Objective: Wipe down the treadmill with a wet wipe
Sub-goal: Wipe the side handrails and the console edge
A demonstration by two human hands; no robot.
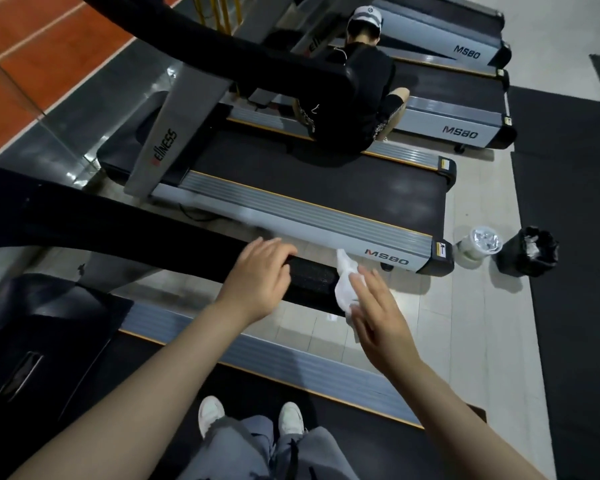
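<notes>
White and crumpled, the wet wipe point(343, 285) is pressed against the black handrail's point(310, 277) end by the right hand point(378, 317), fingers straight; the handrail is gripped by the left hand point(257, 275). Unpinched, the wipe could be dropped onto the tiled floor point(426, 306). Beyond the rail's end, open room is left.

The black handrail point(312, 278) of the treadmill point(257, 344) is gripped by the left hand point(260, 271). A white wet wipe point(345, 289) is pressed against the rail's end by the straight fingers of the right hand point(378, 317). A wipe canister point(478, 244) and black bin point(527, 251) are seen on the floor beyond.
</notes>
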